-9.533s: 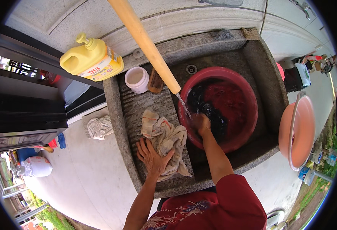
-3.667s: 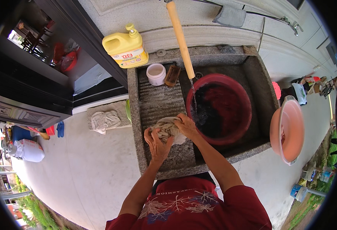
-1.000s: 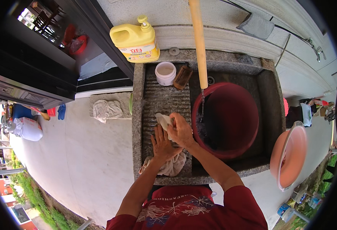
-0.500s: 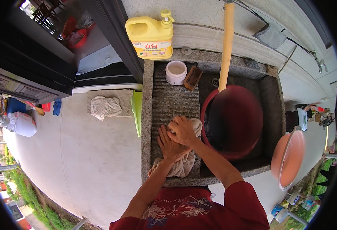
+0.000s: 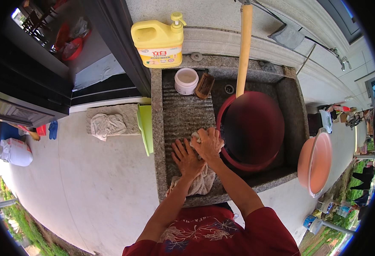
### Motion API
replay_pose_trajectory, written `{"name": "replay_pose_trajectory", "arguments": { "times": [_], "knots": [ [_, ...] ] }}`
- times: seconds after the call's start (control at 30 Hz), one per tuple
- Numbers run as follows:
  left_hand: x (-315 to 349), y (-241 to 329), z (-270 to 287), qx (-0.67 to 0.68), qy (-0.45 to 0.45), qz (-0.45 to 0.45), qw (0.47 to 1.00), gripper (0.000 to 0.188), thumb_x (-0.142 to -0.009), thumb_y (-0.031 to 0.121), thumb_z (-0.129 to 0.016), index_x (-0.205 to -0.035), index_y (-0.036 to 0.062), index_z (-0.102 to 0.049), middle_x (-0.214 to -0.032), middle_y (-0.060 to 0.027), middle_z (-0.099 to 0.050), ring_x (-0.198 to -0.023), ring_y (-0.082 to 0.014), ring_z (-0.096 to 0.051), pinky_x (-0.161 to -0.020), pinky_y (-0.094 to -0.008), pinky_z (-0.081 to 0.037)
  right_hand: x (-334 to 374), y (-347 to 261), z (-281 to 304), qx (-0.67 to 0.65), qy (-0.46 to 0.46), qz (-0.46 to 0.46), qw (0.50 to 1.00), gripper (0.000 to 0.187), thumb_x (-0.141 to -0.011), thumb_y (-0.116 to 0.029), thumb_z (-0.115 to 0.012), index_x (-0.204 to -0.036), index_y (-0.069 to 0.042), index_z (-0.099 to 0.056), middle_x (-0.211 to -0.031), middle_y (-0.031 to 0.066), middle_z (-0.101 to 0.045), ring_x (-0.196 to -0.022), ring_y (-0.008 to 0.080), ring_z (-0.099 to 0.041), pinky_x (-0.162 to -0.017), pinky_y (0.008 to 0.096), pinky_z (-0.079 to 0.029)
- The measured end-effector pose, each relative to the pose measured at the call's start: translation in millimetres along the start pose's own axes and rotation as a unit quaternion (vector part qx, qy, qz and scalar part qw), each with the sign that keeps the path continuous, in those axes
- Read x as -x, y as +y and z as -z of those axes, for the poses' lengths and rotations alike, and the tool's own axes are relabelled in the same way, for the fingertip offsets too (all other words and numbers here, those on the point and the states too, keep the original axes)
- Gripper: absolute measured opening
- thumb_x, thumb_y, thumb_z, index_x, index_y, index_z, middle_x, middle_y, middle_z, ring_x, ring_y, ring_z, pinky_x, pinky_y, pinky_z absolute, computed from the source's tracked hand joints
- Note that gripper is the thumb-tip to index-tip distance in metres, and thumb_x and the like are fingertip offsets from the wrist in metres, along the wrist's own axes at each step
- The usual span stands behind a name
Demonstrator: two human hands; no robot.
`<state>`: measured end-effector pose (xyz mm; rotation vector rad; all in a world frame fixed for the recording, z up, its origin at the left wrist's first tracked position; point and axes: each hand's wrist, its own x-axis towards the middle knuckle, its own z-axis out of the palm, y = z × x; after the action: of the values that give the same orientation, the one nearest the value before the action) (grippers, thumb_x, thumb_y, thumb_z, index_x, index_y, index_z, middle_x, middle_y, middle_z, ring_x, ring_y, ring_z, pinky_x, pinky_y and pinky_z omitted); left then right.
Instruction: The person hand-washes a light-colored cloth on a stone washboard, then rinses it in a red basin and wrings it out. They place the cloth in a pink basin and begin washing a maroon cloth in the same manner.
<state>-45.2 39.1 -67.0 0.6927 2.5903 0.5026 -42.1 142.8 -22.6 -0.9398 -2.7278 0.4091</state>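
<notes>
A wet beige cloth (image 5: 201, 182) lies bunched on the ribbed stone washboard (image 5: 183, 113), at the left side of a stone sink. My left hand (image 5: 188, 162) presses down on it with fingers spread, the fingertips reaching onto the ribs. Just right of it, my right hand (image 5: 208, 144) has its fingers curled round a bunch of the same cloth, with white suds on it. Beyond both hands stand a white tub (image 5: 186, 81) of pale paste or powder and a brown scrubbing brush (image 5: 205, 86).
A dark red basin (image 5: 277, 147) fills much of the sink (image 5: 292, 98), a wooden handle (image 5: 244, 51) leaning into it. On the back rim stands a yellow pump jug (image 5: 157, 45). Left is a green plastic basin (image 5: 145, 130); right, a pink basin (image 5: 307, 166).
My right hand has shifted rightward off my left hand, and a gathered bit of cloth now shows at its fingers. The whole view has swung slightly.
</notes>
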Motion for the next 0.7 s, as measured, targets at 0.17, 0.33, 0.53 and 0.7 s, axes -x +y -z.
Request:
{"name": "replay_pose_trajectory", "arguments": {
  "times": [0.17, 0.33, 0.53, 0.7],
  "knots": [
    [2.4, -3.2, -5.1, -0.097, 0.035, -0.023, 0.994, 0.124, -0.066, 0.076, -0.061, -0.148, 0.0079, 0.002, -0.15, -0.0259, 0.01, -0.138, -0.0437, 0.013, -0.104, -0.063, -0.003, 48.0, 16.0, -0.3, -0.106, -0.021, 0.103, 0.989, 0.019, -0.075, -0.023, -0.064, -0.066, -0.009, -0.057, -0.07, 0.0058, -0.051, -0.069, 0.0221, -0.054, -0.054, 0.0376, -0.043],
    [0.5, 9.2, 9.0, 0.002, -0.048, -0.015, 0.999, 0.129, -0.062, 0.08, -0.059, -0.148, 0.0084, 0.004, -0.149, -0.0281, 0.013, -0.137, -0.0461, 0.015, -0.102, -0.0656, -0.002, -48.5, 16.1, -46.0, -0.012, 0.025, 0.106, 0.994, 0.014, -0.076, -0.019, -0.066, -0.076, -0.008, -0.057, -0.082, 0.0095, -0.05, -0.081, 0.0252, -0.053, -0.062, 0.0396, -0.046],
    [1.5, -14.1, 38.2, -0.018, -0.166, -0.07, 0.984, 0.132, -0.059, 0.085, -0.056, -0.148, 0.0103, 0.006, -0.149, -0.0254, 0.019, -0.136, -0.0459, 0.017, -0.105, -0.0624, -0.001, -2.0, 9.0, -14.2, -0.147, 0.015, 0.112, 0.983, 0.016, -0.077, -0.02, -0.065, -0.092, -0.014, -0.063, -0.086, 0.0095, -0.044, -0.081, 0.0257, -0.05, -0.059, 0.0377, -0.045],
    [11.6, -21.9, 16.1, -0.125, -0.064, -0.115, 0.983, 0.118, -0.071, 0.071, -0.06, -0.148, 0.0111, 0.006, -0.15, -0.0237, 0.018, -0.138, -0.0424, 0.015, -0.107, -0.0585, -0.003, 55.3, 4.1, 15.3, -0.181, 0.054, 0.15, 0.971, 0.014, -0.074, -0.017, -0.066, -0.079, -0.006, -0.059, -0.068, 0.0089, -0.049, -0.055, 0.0248, -0.052, -0.049, 0.0368, -0.044]
  ]
}}
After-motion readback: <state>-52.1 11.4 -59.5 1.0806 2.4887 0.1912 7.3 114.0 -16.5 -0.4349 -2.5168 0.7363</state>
